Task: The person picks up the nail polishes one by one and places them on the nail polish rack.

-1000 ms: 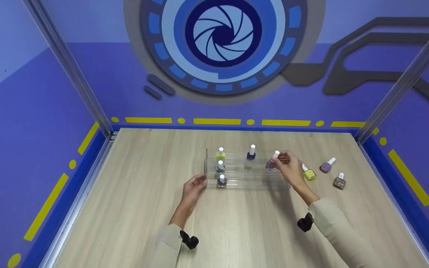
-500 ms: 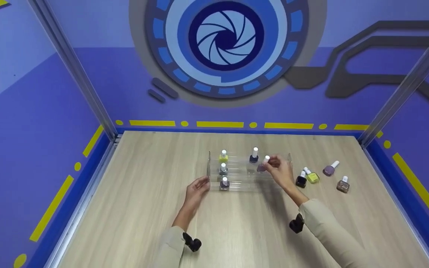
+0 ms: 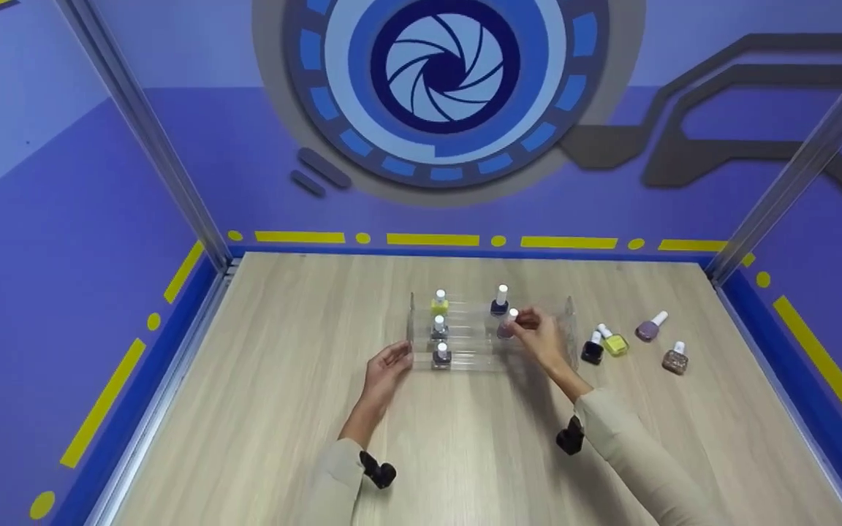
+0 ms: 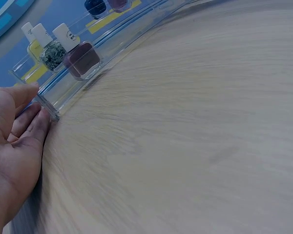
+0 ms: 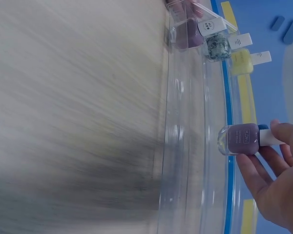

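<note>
My right hand [image 3: 544, 345] pinches a mauve nail polish bottle [image 5: 244, 140] by its white cap, thumb on one side and fingers on the other. The bottle is upright at the middle tier of a clear stepped rack [image 3: 476, 361]; whether its base touches the tier I cannot tell. Behind it, a dark blue polish [image 3: 499, 307] stands on the back tier. On the rack's left side are a yellow polish [image 3: 440, 306], a glittery grey-green polish [image 4: 52, 55] and a dark purple polish [image 4: 82, 60], one per tier. My left hand [image 3: 386, 374] touches the rack's left end with its fingers extended.
Right of the rack, several bottles lie on the wooden table [image 3: 282, 409]: a black polish [image 3: 592, 353], a yellow one [image 3: 616, 345], a purple one [image 3: 647, 331] and a brown glitter one [image 3: 675, 361]. Printed wall panels [image 3: 304, 212] enclose the table's back and sides.
My right hand has carried the mauve nail polish bottle leftward along the rack, to just in front of the dark blue one. The left hand stays at the rack's left end.
</note>
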`<state>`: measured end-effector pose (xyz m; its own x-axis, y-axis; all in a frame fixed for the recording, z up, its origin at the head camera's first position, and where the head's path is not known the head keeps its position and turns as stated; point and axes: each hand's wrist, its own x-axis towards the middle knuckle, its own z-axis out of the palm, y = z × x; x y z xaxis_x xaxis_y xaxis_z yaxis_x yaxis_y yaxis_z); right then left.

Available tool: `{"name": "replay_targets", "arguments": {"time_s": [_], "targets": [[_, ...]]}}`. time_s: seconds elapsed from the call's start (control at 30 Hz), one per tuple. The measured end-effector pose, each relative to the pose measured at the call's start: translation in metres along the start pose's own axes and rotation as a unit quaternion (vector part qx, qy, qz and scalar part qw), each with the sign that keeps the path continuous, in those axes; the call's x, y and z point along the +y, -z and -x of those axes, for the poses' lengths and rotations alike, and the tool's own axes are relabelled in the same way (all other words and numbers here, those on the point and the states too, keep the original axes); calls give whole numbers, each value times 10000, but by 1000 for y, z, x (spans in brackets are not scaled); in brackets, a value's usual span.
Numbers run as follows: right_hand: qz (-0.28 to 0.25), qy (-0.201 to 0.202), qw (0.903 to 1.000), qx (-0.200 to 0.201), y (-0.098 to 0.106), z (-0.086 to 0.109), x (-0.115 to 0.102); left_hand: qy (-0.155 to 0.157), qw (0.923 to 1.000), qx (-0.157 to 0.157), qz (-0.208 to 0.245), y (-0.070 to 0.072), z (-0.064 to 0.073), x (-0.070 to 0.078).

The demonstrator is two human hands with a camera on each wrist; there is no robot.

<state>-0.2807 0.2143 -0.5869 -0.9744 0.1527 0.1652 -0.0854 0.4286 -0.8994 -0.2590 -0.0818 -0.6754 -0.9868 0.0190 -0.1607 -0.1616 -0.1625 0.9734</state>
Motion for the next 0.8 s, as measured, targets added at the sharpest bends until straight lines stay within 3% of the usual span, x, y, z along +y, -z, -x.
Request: {"name": "replay_targets", "arguments": {"time_s": [0.23,0.37,0.53,0.8], "targets": [[71,-117,9998,-163,-4,1,3,65,10000,-20,9,1,-1,0],[-208,-213,9993,-215,-9,1,5,61,10000,-6,53,1,-1,-1],[-532,-112,9982,-266,-11,5,6,77,9999,-46,85,1,1,1],[-356,138,9984,-406,-5,7,10,-53,9998,-163,116,2,2,1]]}}
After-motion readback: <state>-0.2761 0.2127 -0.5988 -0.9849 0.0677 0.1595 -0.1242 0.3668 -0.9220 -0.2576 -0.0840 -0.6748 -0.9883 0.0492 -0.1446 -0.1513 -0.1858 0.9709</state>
